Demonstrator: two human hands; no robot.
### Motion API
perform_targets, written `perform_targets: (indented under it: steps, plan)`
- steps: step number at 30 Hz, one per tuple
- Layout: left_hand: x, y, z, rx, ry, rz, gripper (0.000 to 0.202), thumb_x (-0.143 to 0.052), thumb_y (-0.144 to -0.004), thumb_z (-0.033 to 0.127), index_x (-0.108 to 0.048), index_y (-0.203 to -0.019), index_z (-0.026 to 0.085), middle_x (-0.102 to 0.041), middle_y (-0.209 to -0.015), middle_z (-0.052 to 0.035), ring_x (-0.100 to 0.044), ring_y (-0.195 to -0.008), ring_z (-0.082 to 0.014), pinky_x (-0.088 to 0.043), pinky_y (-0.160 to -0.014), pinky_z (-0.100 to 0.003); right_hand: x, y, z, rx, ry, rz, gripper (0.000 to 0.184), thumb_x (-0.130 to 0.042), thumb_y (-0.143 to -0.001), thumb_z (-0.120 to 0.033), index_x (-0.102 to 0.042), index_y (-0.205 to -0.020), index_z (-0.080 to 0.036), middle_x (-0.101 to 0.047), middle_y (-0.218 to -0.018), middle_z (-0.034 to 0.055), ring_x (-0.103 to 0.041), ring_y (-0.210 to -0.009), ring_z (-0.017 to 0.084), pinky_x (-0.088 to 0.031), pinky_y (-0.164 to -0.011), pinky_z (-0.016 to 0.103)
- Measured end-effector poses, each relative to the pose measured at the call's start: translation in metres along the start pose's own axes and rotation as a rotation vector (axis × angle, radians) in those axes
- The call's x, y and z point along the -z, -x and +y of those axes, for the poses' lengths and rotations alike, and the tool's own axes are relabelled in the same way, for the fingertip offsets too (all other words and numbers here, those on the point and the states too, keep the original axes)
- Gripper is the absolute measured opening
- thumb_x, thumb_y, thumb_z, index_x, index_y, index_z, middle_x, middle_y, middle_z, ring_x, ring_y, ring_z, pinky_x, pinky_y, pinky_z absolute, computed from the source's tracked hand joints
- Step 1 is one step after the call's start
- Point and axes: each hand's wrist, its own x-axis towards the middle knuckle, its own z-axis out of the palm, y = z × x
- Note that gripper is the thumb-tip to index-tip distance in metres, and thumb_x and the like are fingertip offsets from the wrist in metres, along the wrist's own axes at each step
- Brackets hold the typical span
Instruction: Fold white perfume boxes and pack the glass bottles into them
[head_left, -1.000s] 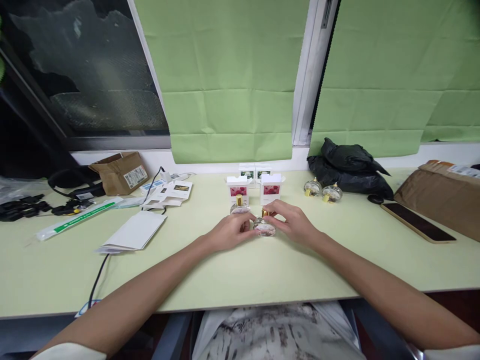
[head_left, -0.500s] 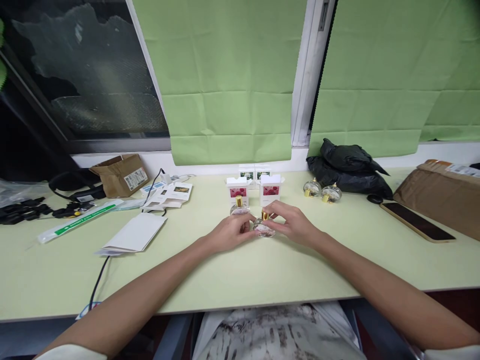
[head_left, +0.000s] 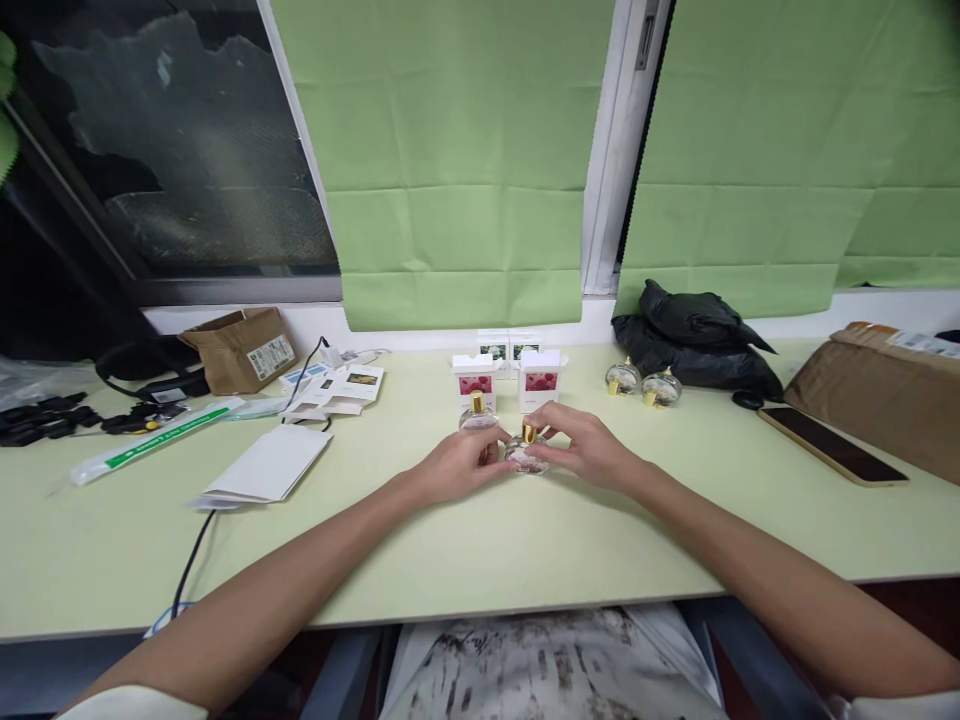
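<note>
A small round glass perfume bottle (head_left: 527,456) with a gold cap stands upright on the table between my hands. My left hand (head_left: 461,466) grips the left side of its glass body with fingers and thumb. From the right, my right hand (head_left: 581,443) closes its fingers on the bottle around the cap and upper side. A second perfume bottle (head_left: 477,410), also gold-capped, stands just behind my left hand and is partly hidden by it. Behind the bottles are two white boxes with pink flower pictures, the left box (head_left: 475,378) and the right box (head_left: 540,378), tops open.
Two more bottles (head_left: 661,387) lie back right, near black plastic bags (head_left: 694,335). A phone (head_left: 832,445) and a brown package (head_left: 885,390) are at the right. Leaflets (head_left: 266,462), a cardboard box (head_left: 244,350) and a cable occupy the left. Two green-pictured boxes (head_left: 509,345) stand by the wall.
Both hands stay on the same perfume bottle with almost no visible movement. The view has shifted very slightly.
</note>
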Motion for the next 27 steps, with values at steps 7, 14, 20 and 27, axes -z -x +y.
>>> perform_targets:
  steps: [7, 14, 20, 27]
  plan:
    - [0.004, 0.001, 0.0, 0.007, -0.033, 0.027, 0.042, -0.063, -0.098, 0.06, -0.069, -0.12, 0.024, -0.067, -0.08, -0.0002, -0.061, -0.073, -0.0185, -0.045, -0.064, -0.028, -0.001, 0.001, -0.002, -0.049, 0.014, -0.033, 0.031, -0.068, -0.099, -0.044, -0.06, -0.124, -0.028, -0.069, -0.119, 0.0061, -0.069, -0.099, 0.022, -0.057, -0.085, 0.034]
    - [0.016, 0.001, -0.011, 0.069, -0.018, 0.52, 0.029, -0.054, -0.105, 0.05, -0.062, -0.106, 0.023, -0.063, -0.078, 0.0021, -0.054, -0.066, -0.0137, -0.043, -0.065, -0.027, -0.006, 0.001, -0.008, -0.214, -0.046, -0.041, 0.054, -0.072, -0.095, -0.048, -0.047, -0.139, -0.031, -0.072, -0.117, 0.0051, -0.069, -0.095, 0.023, -0.057, -0.083, 0.037]
    - [0.023, -0.006, -0.029, 0.203, 0.038, 0.746, 0.027, -0.054, -0.104, 0.05, -0.05, -0.108, 0.024, -0.059, -0.098, -0.0034, -0.056, -0.082, -0.018, -0.046, -0.069, -0.031, 0.002, -0.001, -0.001, -0.205, 0.032, -0.048, 0.054, -0.068, -0.096, -0.038, -0.047, -0.145, -0.032, -0.072, -0.112, 0.004, -0.068, -0.098, 0.023, -0.055, -0.085, 0.037]
    - [0.018, -0.014, -0.053, 0.326, 0.142, 0.741, 0.051, -0.061, -0.099, 0.055, -0.039, -0.135, 0.026, -0.049, -0.142, -0.013, -0.058, -0.115, -0.0255, -0.053, -0.081, -0.037, 0.013, -0.002, 0.011, -0.251, 0.149, 0.012, 0.054, -0.064, -0.097, -0.036, -0.046, -0.148, -0.032, -0.072, -0.113, 0.0057, -0.07, -0.102, 0.027, -0.055, -0.085, 0.038]
